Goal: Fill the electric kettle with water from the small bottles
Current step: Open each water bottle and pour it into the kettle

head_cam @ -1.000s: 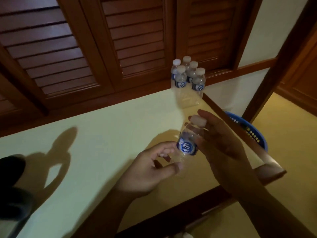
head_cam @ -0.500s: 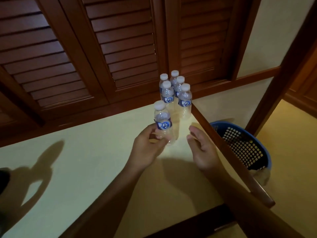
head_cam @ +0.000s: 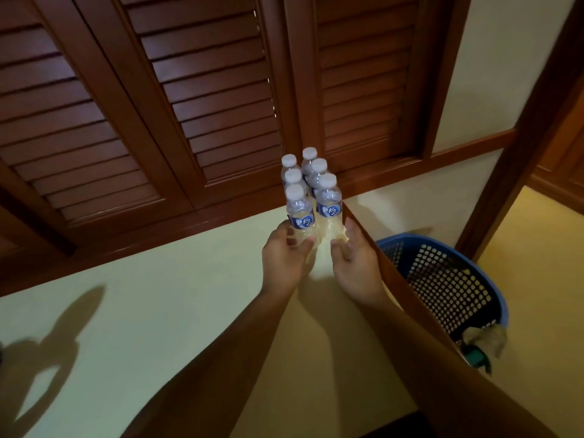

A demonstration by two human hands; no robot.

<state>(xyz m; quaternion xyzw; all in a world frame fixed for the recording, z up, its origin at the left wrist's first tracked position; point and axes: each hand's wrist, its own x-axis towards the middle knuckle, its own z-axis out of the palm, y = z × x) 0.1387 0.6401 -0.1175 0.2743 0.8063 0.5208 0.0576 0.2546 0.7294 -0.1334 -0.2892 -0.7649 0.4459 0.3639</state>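
Left hand (head_cam: 284,260) grips front bottle (head_cam: 298,213) low, steadying it upright against the cluster (head_cam: 305,170). Right hand (head_cam: 355,267) cups neighbouring bottle (head_cam: 328,202); grasp unclear.

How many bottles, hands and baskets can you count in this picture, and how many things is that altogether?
small water bottles: 6
hands: 2 (left hand, right hand)
blue basket: 1
Total: 9
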